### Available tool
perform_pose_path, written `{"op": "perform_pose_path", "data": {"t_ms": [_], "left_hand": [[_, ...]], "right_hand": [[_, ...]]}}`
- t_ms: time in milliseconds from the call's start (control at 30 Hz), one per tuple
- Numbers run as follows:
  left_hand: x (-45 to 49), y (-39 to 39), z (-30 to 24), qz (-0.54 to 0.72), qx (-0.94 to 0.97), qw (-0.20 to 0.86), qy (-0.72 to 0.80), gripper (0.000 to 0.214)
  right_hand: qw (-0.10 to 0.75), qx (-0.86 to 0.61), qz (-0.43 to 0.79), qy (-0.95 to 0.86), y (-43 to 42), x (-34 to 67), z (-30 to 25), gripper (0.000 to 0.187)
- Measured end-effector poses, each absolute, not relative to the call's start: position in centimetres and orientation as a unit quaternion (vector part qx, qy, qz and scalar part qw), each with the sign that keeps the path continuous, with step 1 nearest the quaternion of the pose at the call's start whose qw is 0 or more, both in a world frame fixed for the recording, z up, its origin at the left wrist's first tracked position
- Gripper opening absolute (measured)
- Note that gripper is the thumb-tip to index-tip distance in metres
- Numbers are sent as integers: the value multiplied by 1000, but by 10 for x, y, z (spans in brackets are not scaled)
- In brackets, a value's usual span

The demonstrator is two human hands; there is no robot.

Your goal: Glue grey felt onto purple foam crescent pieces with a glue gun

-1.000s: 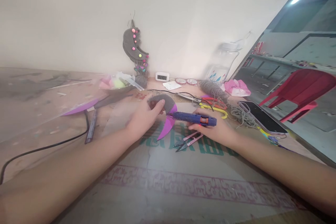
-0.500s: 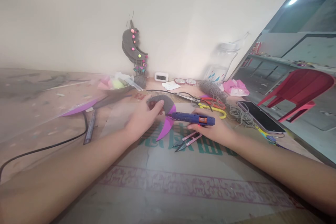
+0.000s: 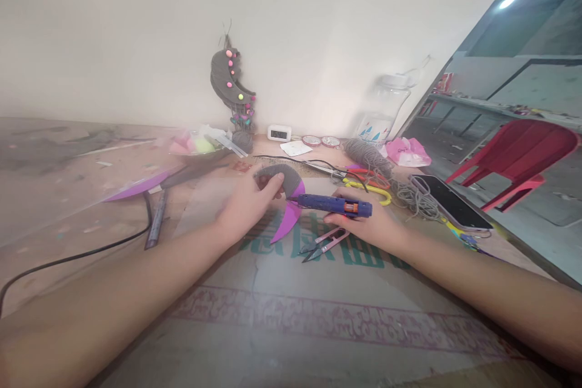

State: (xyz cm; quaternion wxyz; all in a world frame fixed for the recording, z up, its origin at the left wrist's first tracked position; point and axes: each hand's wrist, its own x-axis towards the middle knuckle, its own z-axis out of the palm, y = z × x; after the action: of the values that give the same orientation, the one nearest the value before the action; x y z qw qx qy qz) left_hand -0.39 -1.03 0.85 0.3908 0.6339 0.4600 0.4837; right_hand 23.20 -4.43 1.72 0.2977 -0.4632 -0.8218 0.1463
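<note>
My left hand [image 3: 252, 200] is closed on a purple crescent [image 3: 287, 222] whose upper part is wound with grey yarn [image 3: 286, 177]. The thumb presses on the yarn, and the bare purple tip hangs down. In my right hand [image 3: 366, 221] is a blue hot glue gun [image 3: 334, 204], pointing left, with a small red light glowing at its underside. Its nozzle meets the purple edge just below the yarn; I cannot see any glue. Beneath the glue gun lies a pair of pink-handled thread snips [image 3: 325, 245] on the printed cardboard [image 3: 282, 321].
Scissors with a yellow and red handle [image 3: 384, 194], a skein of grey yarn [image 3: 368, 154] and a phone [image 3: 452, 201] lie to the right. A finished-looking crescent [image 3: 227, 76] hangs on the wall. A clear bottle [image 3: 384, 109] and small clock [image 3: 279, 133] stand behind; a cord [image 3: 82, 254] runs left.
Almost nothing differs. Both hands, the crescent and the glue gun keep their places, with only a tiny shift of the view.
</note>
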Motion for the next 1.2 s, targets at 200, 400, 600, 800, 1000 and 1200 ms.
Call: {"op": "perform_pose_path", "data": {"t_ms": [200, 400, 600, 800, 1000, 1200], "left_hand": [[-4, -10, 10, 484, 645, 385, 448, 24], [-5, -10, 10, 486, 650, 382, 442, 22], [-5, -10, 9, 476, 648, 383, 455, 25], [-5, -11, 10, 463, 652, 377, 467, 27], [-5, -11, 11, 455, 651, 375, 478, 27], [-6, -10, 10, 462, 655, 375, 465, 27]], "right_hand": [[309, -473, 155, -810, -45, 232, 17, 26], [310, -481, 161, -804, -46, 231, 19, 27], [296, -475, 150, -815, -47, 232, 19, 28], [300, -472, 146, -816, -46, 232, 19, 28], [303, -462, 150, -820, -45, 232, 17, 28], [308, -463, 152, -817, -46, 231, 19, 27]]}}
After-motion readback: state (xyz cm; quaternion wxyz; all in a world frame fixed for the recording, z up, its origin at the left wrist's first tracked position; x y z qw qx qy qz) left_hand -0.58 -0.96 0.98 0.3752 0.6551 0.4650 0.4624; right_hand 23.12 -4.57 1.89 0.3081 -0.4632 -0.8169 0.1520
